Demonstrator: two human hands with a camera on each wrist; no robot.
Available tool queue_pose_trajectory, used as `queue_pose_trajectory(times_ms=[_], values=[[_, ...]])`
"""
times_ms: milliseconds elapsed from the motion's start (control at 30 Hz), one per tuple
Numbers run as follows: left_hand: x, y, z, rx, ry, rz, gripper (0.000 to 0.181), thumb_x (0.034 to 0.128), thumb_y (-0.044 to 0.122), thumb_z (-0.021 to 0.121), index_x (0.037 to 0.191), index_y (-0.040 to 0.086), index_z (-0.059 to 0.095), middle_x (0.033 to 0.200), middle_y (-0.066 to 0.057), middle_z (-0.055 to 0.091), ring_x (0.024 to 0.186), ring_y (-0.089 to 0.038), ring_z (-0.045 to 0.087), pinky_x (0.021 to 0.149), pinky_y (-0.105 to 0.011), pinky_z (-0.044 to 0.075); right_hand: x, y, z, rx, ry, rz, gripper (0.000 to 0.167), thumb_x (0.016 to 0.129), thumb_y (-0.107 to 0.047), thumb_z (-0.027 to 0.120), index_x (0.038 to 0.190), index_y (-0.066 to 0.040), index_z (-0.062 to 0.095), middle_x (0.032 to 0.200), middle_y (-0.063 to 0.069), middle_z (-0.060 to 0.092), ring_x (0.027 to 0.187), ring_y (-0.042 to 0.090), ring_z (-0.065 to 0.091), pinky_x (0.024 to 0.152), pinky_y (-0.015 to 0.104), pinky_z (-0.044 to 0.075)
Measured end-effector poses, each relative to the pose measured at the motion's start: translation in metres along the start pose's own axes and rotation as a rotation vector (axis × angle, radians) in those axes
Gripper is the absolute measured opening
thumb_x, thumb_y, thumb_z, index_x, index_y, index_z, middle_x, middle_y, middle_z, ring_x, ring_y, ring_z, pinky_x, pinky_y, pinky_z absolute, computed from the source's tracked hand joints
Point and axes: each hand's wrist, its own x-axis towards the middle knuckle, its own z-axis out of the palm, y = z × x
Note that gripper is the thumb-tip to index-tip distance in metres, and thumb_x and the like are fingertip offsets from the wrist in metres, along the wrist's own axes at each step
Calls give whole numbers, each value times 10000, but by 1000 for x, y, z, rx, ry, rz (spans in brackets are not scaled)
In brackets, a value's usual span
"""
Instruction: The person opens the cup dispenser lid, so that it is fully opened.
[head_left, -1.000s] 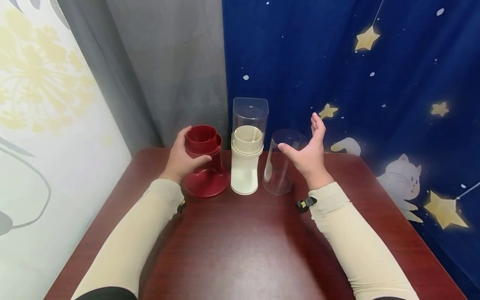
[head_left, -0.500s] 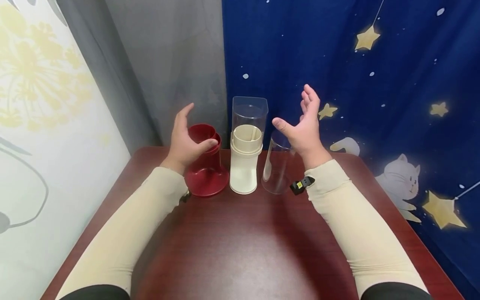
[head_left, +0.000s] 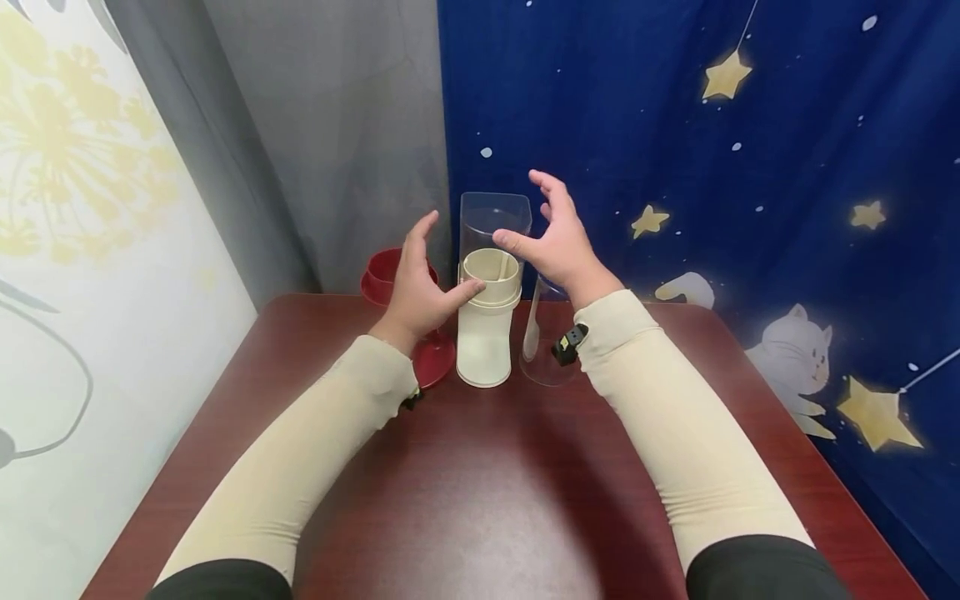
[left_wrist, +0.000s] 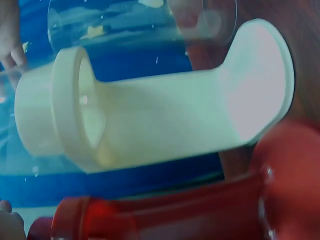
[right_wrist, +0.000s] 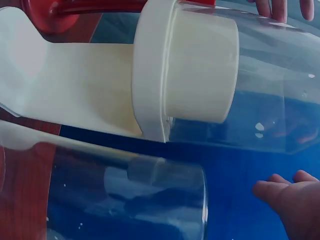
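Observation:
In the middle at the back of the table, a cream plastic stand (head_left: 483, 343) with a round collar stands upright. A clear straight-walled container (head_left: 495, 210) rises behind its collar. My left hand (head_left: 420, 292) is at its left, thumb in front of the collar in the head view; whether it touches cannot be told. At the upper right hovers my right hand (head_left: 557, 242), fingers spread and thumb toward the collar. Both hands hold nothing. Partly behind the left hand stands a red stand (head_left: 437, 360) of similar shape. A clear cylinder (head_left: 549, 367) stands at the right, partly hidden by the right wrist.
All these pieces stand near the far edge of the dark red wooden table (head_left: 465, 492). A grey curtain (head_left: 337, 125) and a blue star-patterned curtain (head_left: 600, 100) hang right behind it. A white patterned panel (head_left: 75, 292) is at the left.
From beside the red stand my left hand has moved right, to the cream stand. My right hand has risen from the clear cylinder and come left. The stands and cylinder have stayed in place.

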Motion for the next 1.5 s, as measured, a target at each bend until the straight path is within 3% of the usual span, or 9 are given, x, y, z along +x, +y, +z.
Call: queue_pose_trajectory(times_ms=[233,467,700,1000,1233,1500], values=[[-5,0,19,-65,-63,-58,1101,830,384,870,1664,147,192,1711,-67,286,1589,-253,289,1272,-558,297,6,3,8,-65,-72,27,978,837,-437,882,1637,-291,338,1703,82,255,1526,314,395,1203,507,427],[-10,-5,31,-93,-122,-103,1144,818,409,879,1677,189,155,1711,-66,262,1596,-252,275,1259,-536,332,7,10,10,-68,-89,37,933,833,-385,894,1615,-249,404,1671,117,304,1441,286,487,1192,480,437],[-12,-12,42,-136,-112,-133,1164,819,392,884,1679,179,128,1722,-78,236,1602,-242,250,1267,-532,319,9,14,16,60,-85,37,887,844,-290,895,1596,-223,430,1642,138,315,1414,263,555,1150,429,495],[-18,-19,54,-157,-90,-204,1261,800,413,893,1694,193,32,1766,-79,131,1628,-308,174,1266,-559,308,6,15,22,117,-62,48,769,831,-228,906,1501,-143,539,1535,122,419,1327,224,604,1135,375,506],[-16,-29,66,-171,-105,-252,1330,775,411,919,1698,236,-22,1747,-78,175,1558,-293,303,1224,-508,398,6,16,22,148,-45,37,754,831,-209,906,1489,-134,546,1487,86,535,1323,220,621,1121,378,518],[-15,-46,74,-157,-67,-273,1403,718,373,968,1699,244,-26,1736,-84,206,1557,-291,304,1248,-508,360,9,17,27,197,-51,20,745,827,-178,896,1480,-122,542,1454,96,601,1274,220,650,1101,371,533]])
